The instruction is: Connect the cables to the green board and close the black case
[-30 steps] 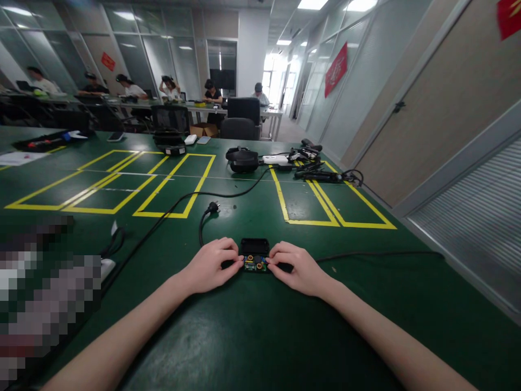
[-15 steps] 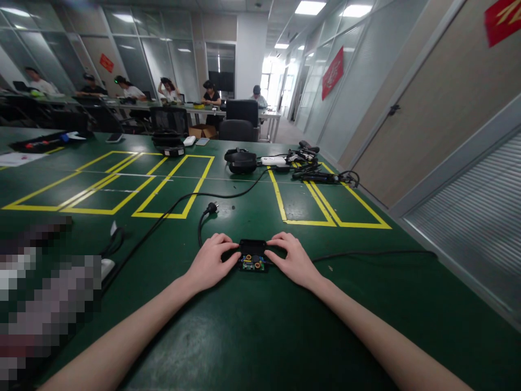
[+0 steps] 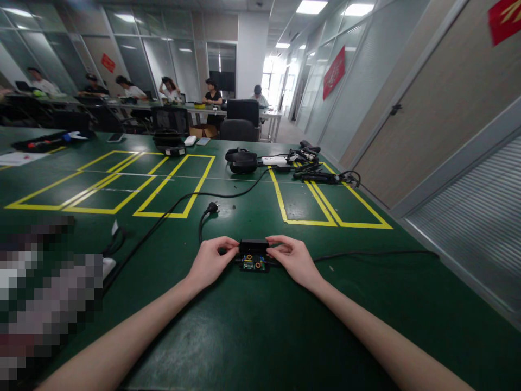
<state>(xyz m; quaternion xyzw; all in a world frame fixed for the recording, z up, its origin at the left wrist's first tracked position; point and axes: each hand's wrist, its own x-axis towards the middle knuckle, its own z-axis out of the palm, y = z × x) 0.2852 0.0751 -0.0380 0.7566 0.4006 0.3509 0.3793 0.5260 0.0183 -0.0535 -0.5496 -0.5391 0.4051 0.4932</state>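
Note:
The black plastic cover (image 3: 254,245) of a power adapter is held between my hands, tilted up behind the open lower case. My left hand (image 3: 210,262) pinches its left end, and my right hand (image 3: 296,262) pinches the right end. In the case just below lies a circuit board (image 3: 253,263) with copper-coloured coils and small blue and yellow parts. Beyond my left hand a black power plug (image 3: 212,207) lies on the table, its cord running down behind that hand. Another black cable (image 3: 374,252) stretches out to the right of my right hand.
Yellow tape outlines (image 3: 160,216) mark the green table (image 3: 252,331). A black headset (image 3: 241,161) and tangled black gear (image 3: 313,168) lie farther back. A long cord (image 3: 220,194) crosses the left side towards a pixelated area. Several people sit at a far table.
The cover has tipped more upright, so its long outer side now faces me. Both hands have shifted slightly, fingertips now closer round its ends.

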